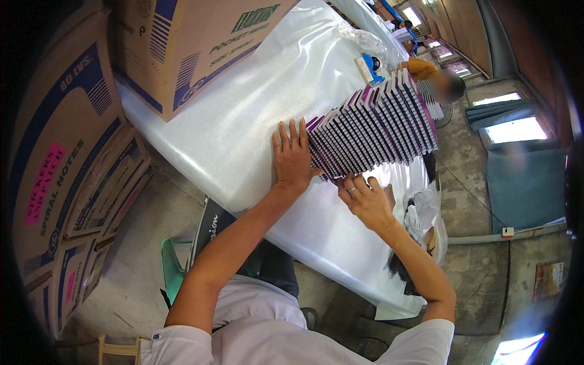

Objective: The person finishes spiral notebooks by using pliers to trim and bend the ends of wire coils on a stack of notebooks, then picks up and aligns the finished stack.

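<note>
A long row of spiral notebooks (371,128) with purple covers and dark bindings stands packed on the silver-white sheeted table (255,91). My left hand (292,159) lies flat against the row's left end, its fingers stretched out and apart. At the near lower edge, close to that same end, the curled fingers of my right hand (364,198) are pressed together at the bindings. A ring sits on one of its fingers. Whatever lies between those fingertips is hidden.
A large cardboard carton (201,42) stands on the table at the far left. More cartons (73,152) are stacked left of the table. A blue-and-white tape dispenser (369,69) sits behind the notebooks, near another person (426,70). Crumpled clear plastic (423,213) hangs by the right edge.
</note>
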A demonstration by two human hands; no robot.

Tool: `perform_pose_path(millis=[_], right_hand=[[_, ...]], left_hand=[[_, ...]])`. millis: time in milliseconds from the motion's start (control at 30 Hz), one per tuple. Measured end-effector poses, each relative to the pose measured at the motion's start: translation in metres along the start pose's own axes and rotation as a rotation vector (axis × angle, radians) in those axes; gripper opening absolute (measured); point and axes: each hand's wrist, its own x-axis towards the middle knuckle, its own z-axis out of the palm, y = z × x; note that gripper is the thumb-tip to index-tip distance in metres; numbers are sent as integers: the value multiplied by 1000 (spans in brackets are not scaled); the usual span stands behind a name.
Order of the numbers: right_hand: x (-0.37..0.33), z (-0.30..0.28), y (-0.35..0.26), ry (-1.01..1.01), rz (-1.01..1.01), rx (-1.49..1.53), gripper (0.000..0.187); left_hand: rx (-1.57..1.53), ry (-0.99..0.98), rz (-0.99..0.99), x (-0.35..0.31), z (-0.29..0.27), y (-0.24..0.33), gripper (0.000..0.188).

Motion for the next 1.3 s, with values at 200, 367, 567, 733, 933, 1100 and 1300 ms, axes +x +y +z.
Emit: perform_pose_path(millis=[200,367,567,733,933,1100,1300], right_hand=[[24,-2,-43,-346,379,10,25],[7,-16,-5,-26,194,58,28],[-2,-6,10,-12,10,-51,33],[-1,-8,6,-22,1,-57,29],[13,-9,-28,-292,340,61,25],[10,-15,-17,-172,343,82,29],[0,-18,11,29,61,-60,29]], left_hand=[[4,57,17,0,5,-3,133],[-28,20,-24,1,1,1,136],[-66,85,2,0,4,1,134],[-52,47,-3,1,1,0,133],[-18,26,5,1,-1,0,133],[-66,27,10,0,-8,2,131],[-115,28,11,2,-8,4,131]])
